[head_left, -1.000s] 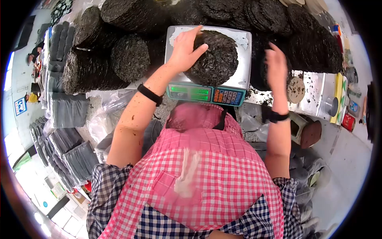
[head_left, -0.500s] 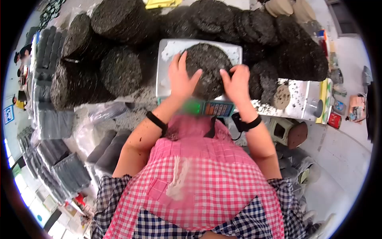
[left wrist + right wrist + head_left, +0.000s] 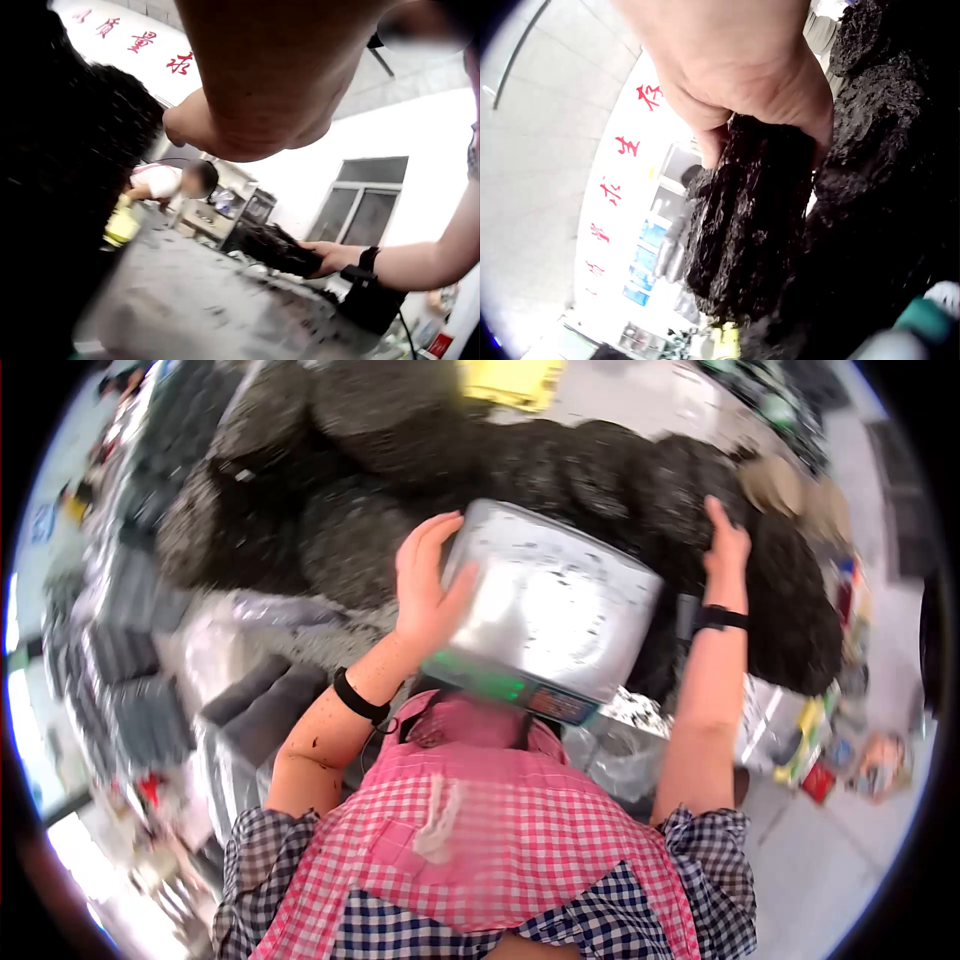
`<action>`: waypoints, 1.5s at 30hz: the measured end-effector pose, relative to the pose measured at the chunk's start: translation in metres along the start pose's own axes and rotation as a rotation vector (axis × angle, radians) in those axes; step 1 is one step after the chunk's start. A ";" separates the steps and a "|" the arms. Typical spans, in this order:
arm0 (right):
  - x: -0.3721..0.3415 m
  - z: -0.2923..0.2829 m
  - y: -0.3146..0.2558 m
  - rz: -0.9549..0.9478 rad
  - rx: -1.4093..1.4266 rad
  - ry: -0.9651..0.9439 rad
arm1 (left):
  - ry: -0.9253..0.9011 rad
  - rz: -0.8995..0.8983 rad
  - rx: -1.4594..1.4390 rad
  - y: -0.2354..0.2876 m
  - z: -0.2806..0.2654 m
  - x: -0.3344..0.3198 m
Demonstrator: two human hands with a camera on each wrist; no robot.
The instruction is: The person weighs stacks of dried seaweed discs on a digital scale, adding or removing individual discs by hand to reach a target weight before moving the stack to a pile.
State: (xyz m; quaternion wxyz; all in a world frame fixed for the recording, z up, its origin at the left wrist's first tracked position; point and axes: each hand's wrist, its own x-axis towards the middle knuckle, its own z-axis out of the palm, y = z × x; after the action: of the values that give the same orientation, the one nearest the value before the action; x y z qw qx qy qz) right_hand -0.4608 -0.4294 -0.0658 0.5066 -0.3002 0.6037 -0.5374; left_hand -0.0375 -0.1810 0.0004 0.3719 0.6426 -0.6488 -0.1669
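Observation:
My right hand [image 3: 728, 550] is out to the right of the scale and grips a thick stack of dark, round seaweed cakes [image 3: 742, 217]. Thumb and fingers clasp the stack from opposite sides in the right wrist view, and its layered edge shows below them. At the left rim of the electronic scale [image 3: 560, 600] is my left hand [image 3: 428, 585], fingers extended and thumb apart, with nothing held. The scale sits askew, dark crumbs scattered over its shiny metal plate. Its green display glows on the side nearest my body.
Large seaweed stacks [image 3: 385, 405] line the back and both sides of the scale. A yellow item [image 3: 515, 380] lies beyond them. Tan discs [image 3: 775, 485] stand at the back right, and grey wrapped bundles [image 3: 150, 705] at the left. Another person [image 3: 161, 180] is across the table.
Both hands were at the round seaweed stack on the scale half a second ago. My right hand has lifted it off to the right; my left has let go. The head view has turned.

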 end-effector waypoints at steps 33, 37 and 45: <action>-0.283 0.314 0.042 -0.635 -0.232 -0.789 | 0.859 -0.436 -0.917 -0.085 -0.183 -0.111; -0.297 0.222 0.029 0.388 0.405 -0.790 | 0.440 -0.531 -0.739 -0.080 -0.105 -0.095; -0.346 0.101 -0.014 -0.732 -0.604 -0.570 | 0.168 -0.281 -0.716 -0.071 -0.042 -0.029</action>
State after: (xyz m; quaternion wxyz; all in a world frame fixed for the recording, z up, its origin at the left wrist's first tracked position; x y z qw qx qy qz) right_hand -0.2631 -0.1540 0.0563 0.3215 -0.7559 0.4264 -0.3786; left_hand 0.0394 -0.1505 -0.0287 0.5977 0.5663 -0.4227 -0.3787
